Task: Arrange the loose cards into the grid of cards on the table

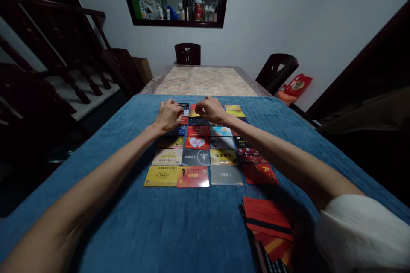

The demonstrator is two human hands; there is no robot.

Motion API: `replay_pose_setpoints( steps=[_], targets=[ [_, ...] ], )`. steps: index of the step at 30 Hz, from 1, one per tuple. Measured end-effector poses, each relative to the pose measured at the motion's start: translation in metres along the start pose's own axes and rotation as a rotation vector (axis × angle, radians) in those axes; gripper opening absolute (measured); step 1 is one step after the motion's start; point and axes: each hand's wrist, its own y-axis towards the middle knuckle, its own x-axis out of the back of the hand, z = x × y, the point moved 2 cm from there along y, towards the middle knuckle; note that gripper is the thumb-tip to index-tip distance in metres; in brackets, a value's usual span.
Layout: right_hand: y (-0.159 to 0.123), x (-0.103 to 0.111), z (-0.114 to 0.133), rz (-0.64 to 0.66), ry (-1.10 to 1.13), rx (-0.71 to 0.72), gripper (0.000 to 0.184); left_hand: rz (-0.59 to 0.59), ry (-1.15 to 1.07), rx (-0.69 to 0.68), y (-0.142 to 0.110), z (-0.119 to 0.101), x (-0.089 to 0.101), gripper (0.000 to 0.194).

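Observation:
Plastic cards lie in several rows and columns on the blue cloth, among them a yellow card (pixel 162 176), a red "YSM" card (pixel 193 177) and a grey card (pixel 226 176) in the nearest row. My left hand (pixel 169 115) is at the far left end of the rows, fingers curled inward beside a black card (pixel 183 105). Over the far middle cards, my right hand (pixel 209 109) has its fingers bent and drawn together, close to a gold card (pixel 194 114). The fingertips of both hands are partly hidden, so I cannot see what they hold, if anything.
A stack of cards (pixel 269 217), red on top, lies at the near right, partly in shadow. The blue cloth (pixel 128 230) covers the near table; beyond it shows a patterned tabletop (pixel 205 79). Chairs (pixel 278 70) stand around it. A red bag (pixel 297 85) sits at the right wall.

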Motion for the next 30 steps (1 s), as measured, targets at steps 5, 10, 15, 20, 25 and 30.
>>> replay_pose_setpoints(
  steps=[5, 10, 15, 20, 25, 30],
  targets=[
    [-0.050, 0.009, 0.006, -0.051, 0.025, 0.053, 0.018, -0.047, -0.043, -0.168, -0.028, -0.047, 0.008, 0.020],
    [-0.100, 0.011, 0.002, -0.123, 0.070, 0.153, 0.017, -0.082, -0.068, -0.291, -0.054, -0.093, 0.011, 0.020],
    [-0.148, 0.017, -0.003, -0.185, 0.051, 0.138, 0.014, -0.089, -0.110, -0.405, -0.074, -0.139, 0.014, 0.021],
    [-0.195, 0.022, -0.007, -0.225, 0.052, 0.141, 0.013, -0.075, -0.210, -0.480, -0.091, -0.179, 0.016, 0.019],
    [-0.234, 0.027, -0.009, -0.208, 0.132, 0.135, 0.015, -0.041, -0.325, -0.542, -0.108, -0.209, 0.019, 0.022],
    [-0.260, 0.032, -0.008, -0.177, 0.218, 0.129, 0.014, 0.003, -0.402, -0.583, -0.124, -0.229, 0.023, 0.022]
  ],
)
